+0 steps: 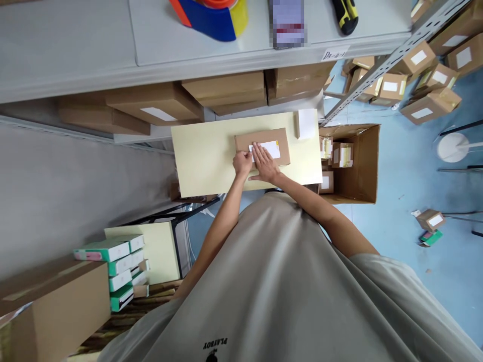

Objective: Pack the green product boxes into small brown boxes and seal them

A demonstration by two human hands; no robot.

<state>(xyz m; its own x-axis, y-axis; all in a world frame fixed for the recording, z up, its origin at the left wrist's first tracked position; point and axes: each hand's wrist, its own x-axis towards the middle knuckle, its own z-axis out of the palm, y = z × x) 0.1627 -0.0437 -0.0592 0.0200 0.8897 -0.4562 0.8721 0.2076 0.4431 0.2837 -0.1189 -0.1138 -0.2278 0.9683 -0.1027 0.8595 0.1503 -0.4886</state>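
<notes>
A closed brown cardboard box (260, 134) lies on a pale yellow tabletop in front of me. On its top is a white shipping label (272, 147) with a small yellow mark at one corner. My right hand (265, 163) rests flat on the label, fingers stretched out and thumb apart. At the label's left edge, my left hand (242, 163) is closed in a pinch; its fingertips partly cover that edge. A white stack that looks like labels or paper (308, 124) sits at the table's far right corner.
Beyond the table (206, 161) is a grey shelf (234, 63) with cartons beneath and a tape dispenser (217, 17) and box cutter (345, 17) on top. An open large carton (358, 188) holding small boxes adjoins the right side. Green-and-white boxes (121, 264) stand lower left.
</notes>
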